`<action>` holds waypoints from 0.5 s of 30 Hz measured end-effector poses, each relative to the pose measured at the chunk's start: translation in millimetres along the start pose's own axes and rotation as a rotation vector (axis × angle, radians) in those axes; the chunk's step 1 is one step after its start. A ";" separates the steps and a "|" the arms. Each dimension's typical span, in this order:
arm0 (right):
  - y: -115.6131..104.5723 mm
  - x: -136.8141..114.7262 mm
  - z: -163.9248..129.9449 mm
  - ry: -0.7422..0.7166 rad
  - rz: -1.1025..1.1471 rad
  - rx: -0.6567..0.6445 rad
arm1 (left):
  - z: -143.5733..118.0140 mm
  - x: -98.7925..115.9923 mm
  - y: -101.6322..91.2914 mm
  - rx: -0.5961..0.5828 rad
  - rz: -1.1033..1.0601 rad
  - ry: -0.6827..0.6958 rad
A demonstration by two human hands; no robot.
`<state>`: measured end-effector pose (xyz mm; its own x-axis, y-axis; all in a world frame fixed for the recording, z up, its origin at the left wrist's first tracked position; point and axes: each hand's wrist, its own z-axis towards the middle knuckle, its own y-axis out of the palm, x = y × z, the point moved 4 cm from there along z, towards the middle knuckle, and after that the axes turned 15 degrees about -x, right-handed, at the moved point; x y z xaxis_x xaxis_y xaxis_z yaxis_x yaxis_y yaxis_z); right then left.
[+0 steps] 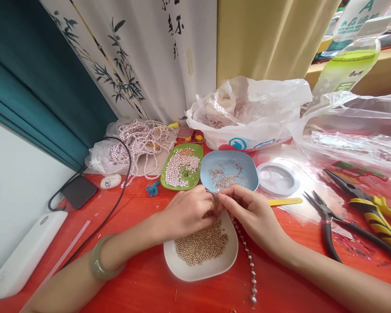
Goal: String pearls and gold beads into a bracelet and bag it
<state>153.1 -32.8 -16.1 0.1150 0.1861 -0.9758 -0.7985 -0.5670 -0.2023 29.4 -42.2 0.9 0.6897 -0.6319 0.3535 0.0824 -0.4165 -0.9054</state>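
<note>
Over the white dish of small gold beads, my two hands meet at their fingertips. The fingers of my left hand are curled closed, and what they hold is hidden. My right hand pinches thumb against forefinger at the upper end of a bead strand, with a tiny pale bead showing at the tips. From there the strand hangs past the dish's right side onto the red table. Just beyond my fingers lie a blue tray of small metal pins and a green tray of pale pearls.
Pliers with dark handles and yellow-black pliers lie at right, near a wire spool and yellow tweezers. Plastic bags stand behind. Pearl strings and a black cable are at left.
</note>
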 end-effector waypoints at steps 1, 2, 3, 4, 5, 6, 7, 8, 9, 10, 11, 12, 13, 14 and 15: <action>0.2 -0.2 0.1 0.003 0.000 -0.002 | -0.3 -0.6 -0.6 0.011 -0.044 0.004; 0.4 -0.3 0.1 0.007 0.001 -0.003 | -0.6 -2.3 -1.6 0.028 -0.119 -0.003; 0.6 -0.4 0.1 0.012 0.004 -0.004 | -0.9 -5.5 -3.0 0.054 -0.232 -0.027; 0.8 -0.4 0.0 0.019 0.009 -0.002 | -1.2 -10.1 -4.3 0.087 -0.380 -0.065; 0.8 -0.4 -0.1 0.024 0.018 0.000 | -1.5 -15.6 -5.2 0.124 -0.548 -0.110; 0.8 -0.4 -0.3 0.030 0.028 0.003 | -1.7 -21.1 -5.6 0.161 -0.720 -0.153; 0.8 -0.6 -0.5 0.034 0.035 0.005 | -1.6 -26.1 -5.6 0.193 -0.882 -0.182; 0.8 -1.0 -0.7 0.039 0.040 0.006 | -1.3 -30.1 -5.7 0.222 -1.019 -0.194; 0.7 -1.3 -0.9 0.044 0.043 0.007 | -0.7 -33.3 -6.2 0.249 -1.130 -0.192; 0.8 -1.7 -1.0 0.050 0.045 0.003 | -0.1 -36.0 -6.7 0.271 -1.219 -0.184; 1.0 -2.0 -1.0 0.059 0.047 -0.003 | 0.4 -38.3 -7.1 0.290 -1.291 -0.177; 1.2 -2.2 -1.0 0.067 0.049 -0.010 | 0.8 -40.2 -7.3 0.302 -1.351 -0.171; 1.6 -2.2 -0.8 0.075 0.053 -0.019 | 1.0 -41.7 -7.2 0.309 -1.397 -0.165; 1.9 -2.2 -0.6 0.082 0.060 -0.028 | 1.1 -43.0 -7.1 0.315 -1.432 -0.159; 2.2 -2.0 -0.3 0.088 0.066 -0.036 | 1.1 -44.1 -6.9 0.317 -1.457 -0.152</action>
<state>151.3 -34.7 -14.6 0.1156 0.0773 -0.9903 -0.7844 -0.6045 -0.1388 -0.8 -10.8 -8.7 -0.0679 0.2823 0.9569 0.8792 -0.4364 0.1911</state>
